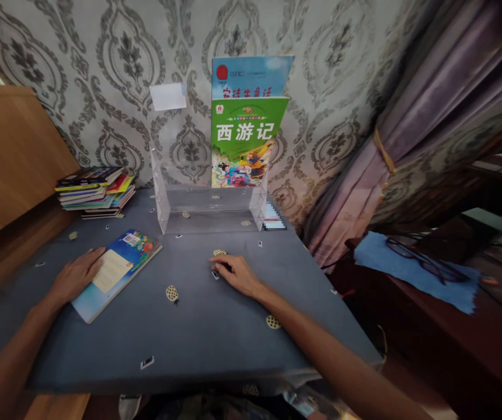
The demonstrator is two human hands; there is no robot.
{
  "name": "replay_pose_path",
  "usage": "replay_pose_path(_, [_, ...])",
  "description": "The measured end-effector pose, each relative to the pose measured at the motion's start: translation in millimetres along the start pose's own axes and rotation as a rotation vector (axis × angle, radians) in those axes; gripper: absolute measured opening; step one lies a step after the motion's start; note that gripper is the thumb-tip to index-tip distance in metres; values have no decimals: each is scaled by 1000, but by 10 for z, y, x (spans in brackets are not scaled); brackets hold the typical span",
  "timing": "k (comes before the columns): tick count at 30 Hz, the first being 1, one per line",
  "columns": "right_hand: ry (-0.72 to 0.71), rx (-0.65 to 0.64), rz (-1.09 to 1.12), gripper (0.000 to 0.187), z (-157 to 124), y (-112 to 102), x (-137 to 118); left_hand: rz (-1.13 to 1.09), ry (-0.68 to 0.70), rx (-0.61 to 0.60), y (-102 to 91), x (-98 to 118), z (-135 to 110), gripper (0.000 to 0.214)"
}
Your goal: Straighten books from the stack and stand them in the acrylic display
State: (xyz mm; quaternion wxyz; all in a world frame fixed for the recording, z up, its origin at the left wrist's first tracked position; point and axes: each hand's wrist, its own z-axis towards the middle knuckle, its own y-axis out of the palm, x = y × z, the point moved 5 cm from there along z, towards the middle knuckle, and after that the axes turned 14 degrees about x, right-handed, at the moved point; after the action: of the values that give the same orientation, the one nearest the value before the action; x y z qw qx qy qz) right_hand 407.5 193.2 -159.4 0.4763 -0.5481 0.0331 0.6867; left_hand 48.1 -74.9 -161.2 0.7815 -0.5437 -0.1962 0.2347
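Observation:
My left hand (77,275) lies flat, fingers extended, over the left edge of a blue paperback book (114,273). That book rests at an angle on the cloth-covered table, its barcode side up. Farther right, my right hand (239,276) rests on the table, holding nothing, its fingers loosely bent and the thumb apart from them. Beyond both hands stands a clear acrylic book stand (162,204). A green book (246,146) with a cartoon cover stands upright in its right part. Behind it, a taller blue book (253,73) shows only its top.
Several books are piled in a stack (96,192) at the back left, beside a wooden panel (10,157). A white label (167,96) tops the stand's left side. At right are a purple curtain (365,151) and eyeglasses (426,261) on a blue cloth (377,256).

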Motion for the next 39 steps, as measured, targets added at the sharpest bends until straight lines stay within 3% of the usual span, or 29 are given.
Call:
replay_pose_path(8, [0,92,-93,27,27,-122,93,-85,64,18,37,121,-79,74])
replay_pose_path(15, [-48,196,-322,29,99,-353,273,-115,120,21,41,251,-134,76])
replay_pose_path(26, [131,186,-600,33,149,-606,573,-147,204,12,16,492,-196,70])
replay_pose_path(39, [249,358,-657,33,173,-883,813,-172,340,8,12,1004,-211,63])
